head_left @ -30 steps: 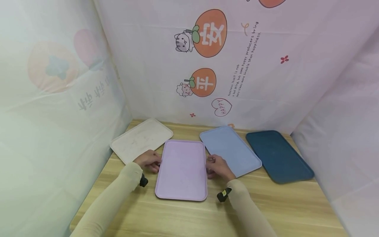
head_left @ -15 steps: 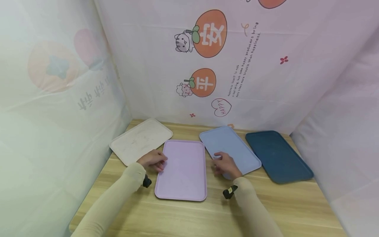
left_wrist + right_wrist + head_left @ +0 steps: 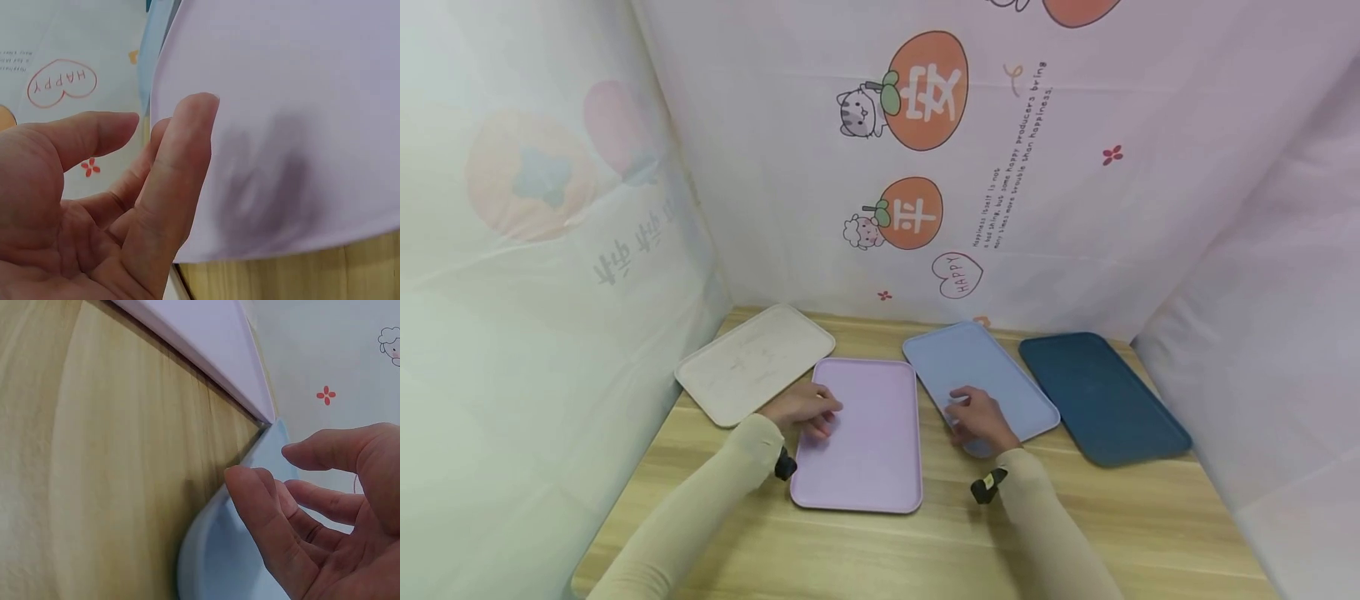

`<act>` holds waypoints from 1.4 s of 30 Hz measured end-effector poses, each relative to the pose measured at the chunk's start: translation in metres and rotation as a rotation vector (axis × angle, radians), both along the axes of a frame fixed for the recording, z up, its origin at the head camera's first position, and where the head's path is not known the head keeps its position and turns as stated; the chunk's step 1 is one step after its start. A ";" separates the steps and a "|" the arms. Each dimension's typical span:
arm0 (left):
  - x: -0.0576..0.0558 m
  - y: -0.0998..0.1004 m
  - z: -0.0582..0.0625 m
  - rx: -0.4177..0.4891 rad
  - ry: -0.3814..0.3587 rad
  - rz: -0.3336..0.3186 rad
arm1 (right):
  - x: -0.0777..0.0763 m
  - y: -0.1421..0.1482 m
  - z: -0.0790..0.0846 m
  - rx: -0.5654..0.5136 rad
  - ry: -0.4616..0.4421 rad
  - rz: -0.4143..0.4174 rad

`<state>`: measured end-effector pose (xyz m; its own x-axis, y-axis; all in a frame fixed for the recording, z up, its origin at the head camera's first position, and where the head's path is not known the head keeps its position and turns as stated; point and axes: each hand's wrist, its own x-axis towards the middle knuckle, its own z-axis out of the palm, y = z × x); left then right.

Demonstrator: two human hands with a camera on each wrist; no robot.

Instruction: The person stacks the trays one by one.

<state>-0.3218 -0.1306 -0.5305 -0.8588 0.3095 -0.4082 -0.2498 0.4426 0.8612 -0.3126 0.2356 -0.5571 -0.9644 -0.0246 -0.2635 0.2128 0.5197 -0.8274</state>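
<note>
A lilac tray [image 3: 865, 450] lies flat in the middle of the wooden table. Over its left side hovers my left hand [image 3: 806, 408], fingers loosely bent and holding nothing. In the left wrist view its shadow falls on the lilac surface below the fingers [image 3: 178, 169]. To the right, a light blue tray [image 3: 973, 358] lies at an angle, its back left corner close to the lilac one. My right hand [image 3: 981, 418] is above its near left edge, thumb and fingers apart around nothing, as the right wrist view shows.
An off-white tray [image 3: 752, 362] with grey smudges lies at the back left, partly behind my left hand. A dark teal tray [image 3: 1101, 400] is at the far right. Printed cloth walls [image 3: 790, 183] enclose the table [image 3: 850, 554] behind and at both sides.
Both hands have left the lilac tray's side edges. My left hand has moved rightward over that tray, and my right hand has moved rightward to the light blue one. The trays stay in place.
</note>
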 end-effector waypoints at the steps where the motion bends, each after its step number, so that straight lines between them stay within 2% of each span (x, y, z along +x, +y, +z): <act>1: 0.000 0.002 0.000 -0.010 0.012 -0.015 | -0.001 0.001 0.001 0.003 -0.003 -0.001; 4: 0.000 0.007 -0.003 -0.027 0.031 -0.045 | -0.003 0.005 0.003 -0.001 -0.004 -0.012; 12: -0.002 0.023 -0.014 -0.010 0.023 -0.069 | -0.007 0.016 0.004 -0.004 0.000 -0.019; 20: -0.001 0.039 -0.009 -0.005 -0.001 -0.104 | -0.014 0.020 0.002 -0.008 -0.006 -0.031; 33: 0.001 0.069 -0.003 -0.012 0.029 -0.171 | -0.024 0.031 0.012 0.031 -0.019 -0.032; 42: 0.000 0.082 0.000 -0.020 0.025 -0.171 | -0.032 0.041 0.019 0.096 -0.002 -0.022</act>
<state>-0.3213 -0.0486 -0.5301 -0.8042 0.4441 -0.3951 -0.1481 0.4941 0.8567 -0.3447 0.2769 -0.5381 -0.9639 0.0218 -0.2654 0.2264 0.5920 -0.7735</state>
